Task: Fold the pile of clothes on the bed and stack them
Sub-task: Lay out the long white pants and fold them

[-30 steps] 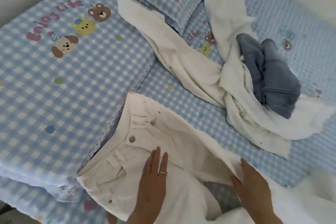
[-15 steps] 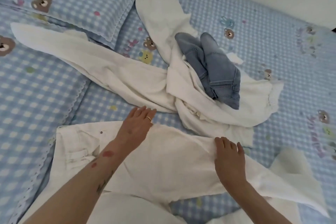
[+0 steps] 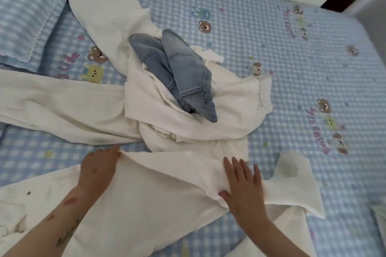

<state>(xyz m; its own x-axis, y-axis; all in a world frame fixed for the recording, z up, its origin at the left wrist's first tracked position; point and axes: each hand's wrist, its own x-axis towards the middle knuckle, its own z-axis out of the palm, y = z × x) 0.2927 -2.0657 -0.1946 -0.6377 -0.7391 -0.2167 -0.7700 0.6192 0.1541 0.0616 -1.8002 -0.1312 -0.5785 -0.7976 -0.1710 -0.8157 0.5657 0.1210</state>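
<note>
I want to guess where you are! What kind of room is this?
Probably a bedroom. There is a bed with a blue checked sheet printed with little bears, a matching pillow at the top left, and clothes such as white trousers spread out for folding.

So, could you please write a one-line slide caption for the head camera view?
Both hands flatten white trousers beside unfolded white clothes and jeans.
</note>
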